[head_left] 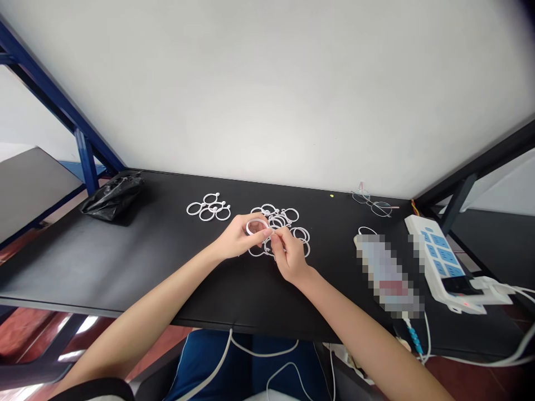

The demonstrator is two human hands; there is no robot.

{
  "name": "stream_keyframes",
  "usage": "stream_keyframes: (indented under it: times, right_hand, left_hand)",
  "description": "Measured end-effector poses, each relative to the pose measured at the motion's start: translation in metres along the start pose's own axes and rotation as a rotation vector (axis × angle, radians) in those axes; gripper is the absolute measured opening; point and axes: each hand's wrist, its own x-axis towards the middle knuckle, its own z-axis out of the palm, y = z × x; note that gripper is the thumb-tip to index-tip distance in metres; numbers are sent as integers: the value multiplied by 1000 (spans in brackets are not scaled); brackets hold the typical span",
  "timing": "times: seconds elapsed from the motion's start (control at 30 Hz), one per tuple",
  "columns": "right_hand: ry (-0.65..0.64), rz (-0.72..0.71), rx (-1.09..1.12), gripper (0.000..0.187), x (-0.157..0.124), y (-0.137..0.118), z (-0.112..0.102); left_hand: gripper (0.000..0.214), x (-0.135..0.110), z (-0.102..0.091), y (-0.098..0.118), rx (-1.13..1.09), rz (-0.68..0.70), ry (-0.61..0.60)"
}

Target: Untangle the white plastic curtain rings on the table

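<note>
My left hand (241, 236) pinches a white plastic ring (249, 225) between thumb and fingers, held above the black table. Beside it, my right hand (289, 254) has thumb and forefinger closed at the ring's right end, where a small part is mostly covered by my fingertips. Under and around both hands lies a loose pile of similar white rings (301, 234) with small knobs. Farther left, a smaller group of white rings (208, 209) rests on the table, some overlapping.
A crumpled black plastic bag (113, 198) lies at the table's left end. To the right are eyeglasses (371, 205), a blurred-out phone (388, 275) on a cable and a white power strip (438, 253). A white wall (259, 100) stands behind the table (175, 289).
</note>
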Motion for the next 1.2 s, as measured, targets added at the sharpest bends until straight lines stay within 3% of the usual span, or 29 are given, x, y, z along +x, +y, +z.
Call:
stream_keyframes:
  times: [0.8, 1.2]
  right_hand:
    - [-49, 95, 114, 22, -2, 0, 1]
    - [-49, 73, 113, 21, -2, -1, 1]
  left_hand:
    - [28, -1, -1, 0, -25, -2, -25]
    - [26, -1, 0, -2, -29, -6, -23]
